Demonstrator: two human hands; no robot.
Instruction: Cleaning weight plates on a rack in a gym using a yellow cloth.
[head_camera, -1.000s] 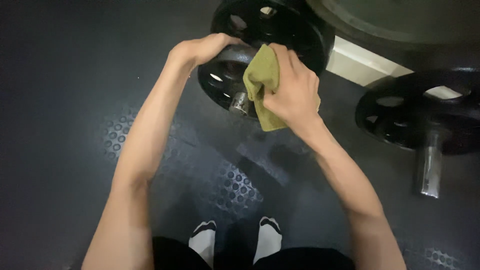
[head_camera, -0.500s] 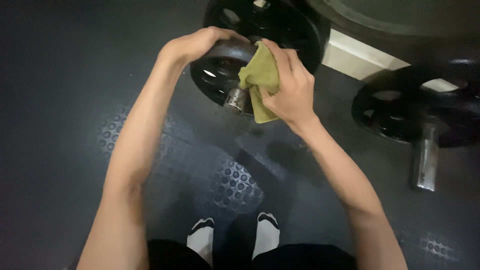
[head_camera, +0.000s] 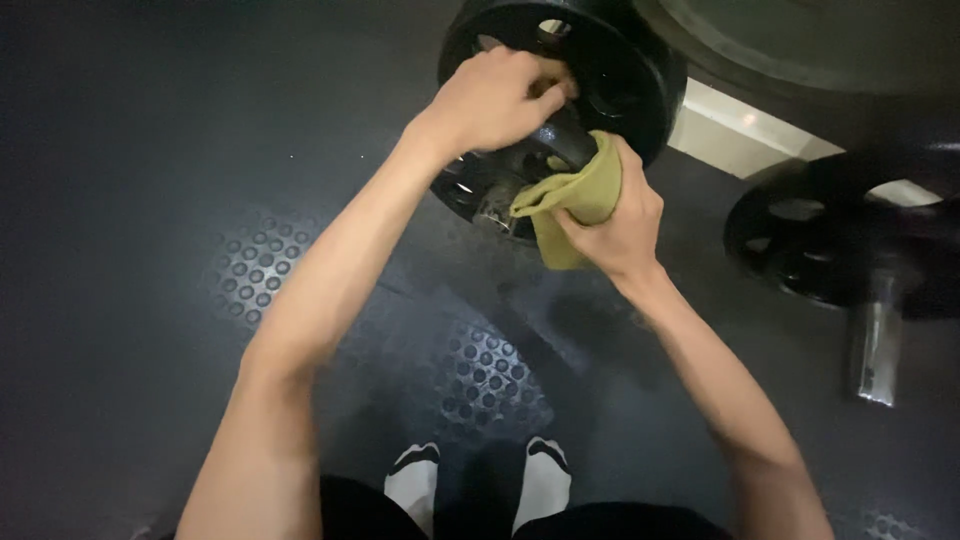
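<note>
- The left hand (head_camera: 495, 100) lies on the black round iron weight plate (head_camera: 620, 70), its fingers curled over the rim of a hole in the plate
- The right hand (head_camera: 615, 215) grips a crumpled olive-green cloth (head_camera: 575, 200); its fingers are pressed together around the cloth
- The cloth touches the lower part of the plate, just beside the short grey metal peg (head_camera: 495, 205) that carries the plates
- A second black weight plate (head_camera: 810, 240) sits on another peg at the right, well apart
- Below lies the dark rubber floor (head_camera: 150, 200) with round studs

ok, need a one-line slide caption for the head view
Left hand steadies a black weight plate while the right hand presses a green cloth to it, above a dark studded floor.
</note>
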